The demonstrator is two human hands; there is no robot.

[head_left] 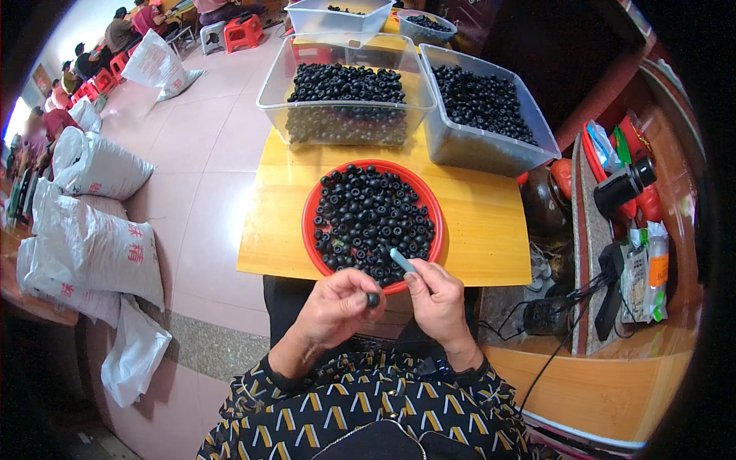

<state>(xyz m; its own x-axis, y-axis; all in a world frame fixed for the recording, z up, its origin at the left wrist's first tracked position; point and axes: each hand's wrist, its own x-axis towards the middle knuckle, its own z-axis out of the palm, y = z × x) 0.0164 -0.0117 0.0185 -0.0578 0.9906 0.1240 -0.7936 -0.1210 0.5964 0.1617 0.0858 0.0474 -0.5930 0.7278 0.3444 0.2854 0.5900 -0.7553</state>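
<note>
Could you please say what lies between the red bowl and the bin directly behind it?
Bare yellow tabletop separates the bowl from the bin in the head view.

And the right hand (443, 303) swallows 1 end of the pale-blue stick (402, 260)! The left hand (330, 313) masks part of 1 black piece (373, 300). Up top, the edge clips a clear bin (337, 22); distant seated people (119, 32)? Hands too small to read!

left hand (335, 308) pinching bead (372, 300), right hand (439, 303) gripping tool (401, 261)
</note>
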